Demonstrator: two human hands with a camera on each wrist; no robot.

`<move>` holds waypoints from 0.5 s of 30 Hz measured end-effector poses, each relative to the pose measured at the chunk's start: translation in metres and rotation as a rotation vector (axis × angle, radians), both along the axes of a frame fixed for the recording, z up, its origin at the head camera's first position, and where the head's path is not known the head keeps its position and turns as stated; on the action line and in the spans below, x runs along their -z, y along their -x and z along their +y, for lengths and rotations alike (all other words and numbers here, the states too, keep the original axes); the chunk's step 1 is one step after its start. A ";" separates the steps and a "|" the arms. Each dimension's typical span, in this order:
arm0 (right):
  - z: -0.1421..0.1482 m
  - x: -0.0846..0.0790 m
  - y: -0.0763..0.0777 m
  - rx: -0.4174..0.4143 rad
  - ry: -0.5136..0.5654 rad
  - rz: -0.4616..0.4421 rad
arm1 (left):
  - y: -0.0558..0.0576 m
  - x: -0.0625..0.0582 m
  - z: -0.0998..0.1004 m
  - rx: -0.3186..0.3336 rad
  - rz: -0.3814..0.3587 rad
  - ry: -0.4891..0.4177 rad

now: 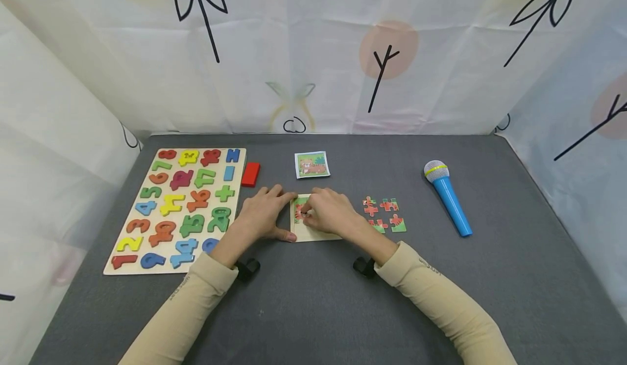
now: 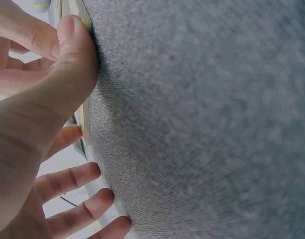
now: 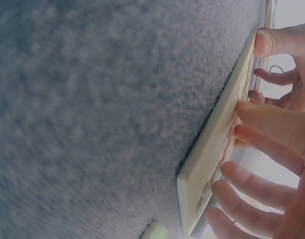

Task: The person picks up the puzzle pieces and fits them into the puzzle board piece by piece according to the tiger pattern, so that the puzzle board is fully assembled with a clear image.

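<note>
A small wooden puzzle board [image 1: 315,234] lies on the grey table with a few colourful pieces [image 1: 297,208] in its left part. My left hand [image 1: 262,212] rests against its left side, thumb at the near left corner, index fingertip by the far corner; the other fingers [image 2: 80,214] spread loosely on the table. Over the board, my right hand [image 1: 330,211] pinches a puzzle piece between thumb and index finger, mostly hidden by the fingertips. The thumb [image 3: 262,117] is low over the board's surface. Several loose puzzle pieces [image 1: 389,205] lie right of the board.
Beyond the board lies a picture card [image 1: 312,165]. A wooden number board [image 1: 166,270] covers the left side, with a red block [image 1: 250,174] by its right edge. On the right lies a blue toy microphone [image 1: 450,202]. A white printed cloth [image 1: 323,104] stands behind the table.
</note>
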State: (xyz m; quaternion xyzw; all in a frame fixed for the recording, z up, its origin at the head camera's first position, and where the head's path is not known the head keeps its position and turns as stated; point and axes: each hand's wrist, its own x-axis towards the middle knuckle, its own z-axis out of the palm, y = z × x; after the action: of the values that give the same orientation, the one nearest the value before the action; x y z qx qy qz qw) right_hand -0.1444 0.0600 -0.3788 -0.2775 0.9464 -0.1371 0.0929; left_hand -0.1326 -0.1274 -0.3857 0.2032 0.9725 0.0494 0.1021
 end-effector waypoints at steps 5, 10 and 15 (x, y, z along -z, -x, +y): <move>0.002 -0.001 -0.001 -0.012 0.010 0.018 | 0.000 0.000 -0.001 -0.005 -0.007 0.002; 0.008 -0.007 -0.002 -0.008 -0.002 0.029 | 0.001 0.000 -0.001 -0.001 0.001 -0.003; 0.019 -0.012 -0.002 0.005 -0.033 0.032 | 0.000 0.001 0.000 0.007 0.000 -0.008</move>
State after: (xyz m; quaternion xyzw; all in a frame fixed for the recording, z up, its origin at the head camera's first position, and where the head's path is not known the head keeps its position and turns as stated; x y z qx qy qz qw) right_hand -0.1423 0.0792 -0.3669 -0.2756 0.9506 -0.1172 0.0819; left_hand -0.1327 -0.1272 -0.3871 0.2070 0.9716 0.0530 0.1014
